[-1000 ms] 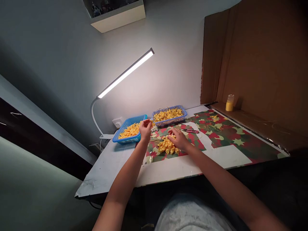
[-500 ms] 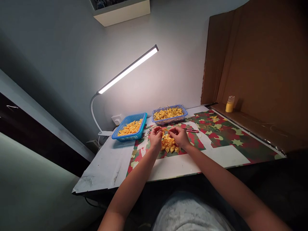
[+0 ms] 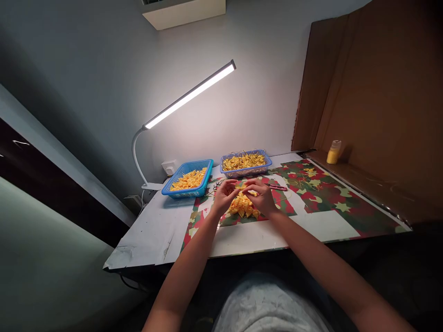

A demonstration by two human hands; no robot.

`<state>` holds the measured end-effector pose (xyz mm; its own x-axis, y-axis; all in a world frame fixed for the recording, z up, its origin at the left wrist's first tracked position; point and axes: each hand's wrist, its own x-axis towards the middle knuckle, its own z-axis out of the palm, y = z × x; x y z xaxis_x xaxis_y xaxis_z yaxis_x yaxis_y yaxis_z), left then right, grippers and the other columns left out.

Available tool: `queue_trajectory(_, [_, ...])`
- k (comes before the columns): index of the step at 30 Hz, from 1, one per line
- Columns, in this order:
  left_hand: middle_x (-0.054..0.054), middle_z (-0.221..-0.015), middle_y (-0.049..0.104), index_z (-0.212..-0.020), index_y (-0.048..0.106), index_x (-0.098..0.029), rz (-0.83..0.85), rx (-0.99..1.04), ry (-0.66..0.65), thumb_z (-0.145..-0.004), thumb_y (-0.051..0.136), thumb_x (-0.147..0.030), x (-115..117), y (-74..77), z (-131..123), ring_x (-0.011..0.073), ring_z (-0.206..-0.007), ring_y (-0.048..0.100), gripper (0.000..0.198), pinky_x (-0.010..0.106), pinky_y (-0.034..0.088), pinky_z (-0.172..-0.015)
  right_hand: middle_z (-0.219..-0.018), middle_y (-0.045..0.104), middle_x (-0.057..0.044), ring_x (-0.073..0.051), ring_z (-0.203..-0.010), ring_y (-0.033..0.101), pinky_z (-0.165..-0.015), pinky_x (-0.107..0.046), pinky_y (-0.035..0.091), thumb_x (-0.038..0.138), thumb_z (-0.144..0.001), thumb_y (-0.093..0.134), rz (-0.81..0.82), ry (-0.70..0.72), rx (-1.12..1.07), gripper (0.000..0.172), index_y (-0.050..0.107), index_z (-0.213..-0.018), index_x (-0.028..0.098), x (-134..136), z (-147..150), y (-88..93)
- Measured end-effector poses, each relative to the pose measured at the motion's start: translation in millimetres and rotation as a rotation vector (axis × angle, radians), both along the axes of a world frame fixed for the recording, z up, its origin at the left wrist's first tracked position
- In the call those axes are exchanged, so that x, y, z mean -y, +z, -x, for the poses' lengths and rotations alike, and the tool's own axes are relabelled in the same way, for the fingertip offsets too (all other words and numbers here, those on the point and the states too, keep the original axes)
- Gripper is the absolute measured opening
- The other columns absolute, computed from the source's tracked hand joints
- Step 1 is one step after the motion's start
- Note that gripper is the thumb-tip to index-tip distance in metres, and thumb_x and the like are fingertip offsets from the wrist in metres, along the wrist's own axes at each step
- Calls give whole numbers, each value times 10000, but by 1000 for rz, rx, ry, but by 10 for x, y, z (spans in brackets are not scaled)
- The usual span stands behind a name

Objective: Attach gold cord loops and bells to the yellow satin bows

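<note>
No readable words, labels, brand names, numbers or signs can be made out on anything here.

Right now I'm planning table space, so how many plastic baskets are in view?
2: a bright blue basket beyond the left hand, farther left, and a periwinkle basket to its right, near the wall. No others seem hidden.

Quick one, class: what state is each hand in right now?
Left hand: curled by the yellow pile; any hold unclear.
Right hand: curled too; any hold unclear.
</note>
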<state>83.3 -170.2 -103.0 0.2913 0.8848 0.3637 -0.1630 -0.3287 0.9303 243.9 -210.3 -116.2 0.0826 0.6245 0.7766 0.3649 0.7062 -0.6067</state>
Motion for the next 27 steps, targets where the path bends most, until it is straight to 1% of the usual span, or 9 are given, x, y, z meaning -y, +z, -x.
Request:
queue_trajectory(2, [-33, -681, 576, -980, 627, -188, -31, -2, 10, -645, 805, -366, 4, -6, 0, 98, -641, 515, 419, 214, 405, -596, -947, 639, -58, -193, -826, 619, -726, -341, 524, 204, -786, 647, -5, -25, -4, 23, 658, -796, 221, -5, 5, -11])
queue_trajectory(6, [-61, -631, 534, -965, 577, -199, -47, -13, 24, -661, 793, -406, -3, -27, -9, 82, -568, 479, 426, 209, 367, -554, -944, 616, -48, -160, -730, 586, -674, -312, 520, 209, -779, 659, 11, -25, 5, 148, 631, -923, 223, -2, 16, -22])
queue_trajectory(9, [-52, -615, 560, -889, 557, -199, -46, -43, 4, -659, 783, -437, 7, -32, -19, 87, -543, 485, 401, 216, 366, -541, -919, 631, -44, -176, -793, 600, -723, -316, 512, 245, -786, 661, 36, 5, 34, 40, 659, -820, 223, 13, 17, -16])
queue_trajectory(11, [-37, -629, 575, -853, 560, -197, -61, -62, 2, -692, 747, -464, 21, -25, -13, 95, -550, 493, 364, 222, 371, -545, -847, 637, -45, -187, -795, 602, -732, -322, 501, 290, -797, 663, 67, 1, 30, 93, 663, -746, 213, 19, 16, -11])
queue_trajectory(14, [-9, -707, 598, -852, 613, -196, -110, -90, 17, -692, 757, -427, 50, 4, 24, 104, -592, 491, 315, 229, 372, -565, -715, 626, -36, -174, -678, 580, -635, -300, 477, 367, -823, 642, 145, -27, -10, 201, 658, -718, 195, 12, 13, -14])
queue_trajectory(17, [48, -888, 639, -902, 687, -210, -309, -192, 89, -648, 803, -310, 79, 35, 73, 133, -682, 509, 297, 245, 387, -607, -651, 621, -30, -154, -575, 552, -531, -269, 439, 455, -853, 585, 235, -21, -43, 314, 648, -714, 180, -8, 13, -23])
queue_trajectory(20, [86, -981, 654, -1027, 696, -233, -535, -310, 161, -755, 705, -267, 88, 45, 99, 170, -752, 545, 274, 268, 405, -639, -610, 612, -24, -147, -539, 545, -495, -254, 424, 525, -865, 533, 297, 11, -37, 401, 633, -698, 174, -30, 15, -33])
queue_trajectory(25, [57, -826, 675, -881, 711, -226, -603, -408, 108, -819, 625, -241, 49, 14, 106, 163, -693, 539, 108, 272, 397, -632, -550, 547, -6, -140, -517, 509, -482, -245, 397, 494, -911, 443, 312, 19, 41, 432, 565, -631, 188, -49, 13, -44])
queue_trajectory(27, [28, -732, 654, -807, 700, -223, -611, -431, 109, -824, 618, -232, 30, 0, 110, 140, -608, 487, 85, 260, 371, -602, -636, 587, -19, -156, -589, 538, -538, -260, 422, 429, -923, 429, 283, -10, 85, 360, 577, -697, 191, -44, -1, -38])
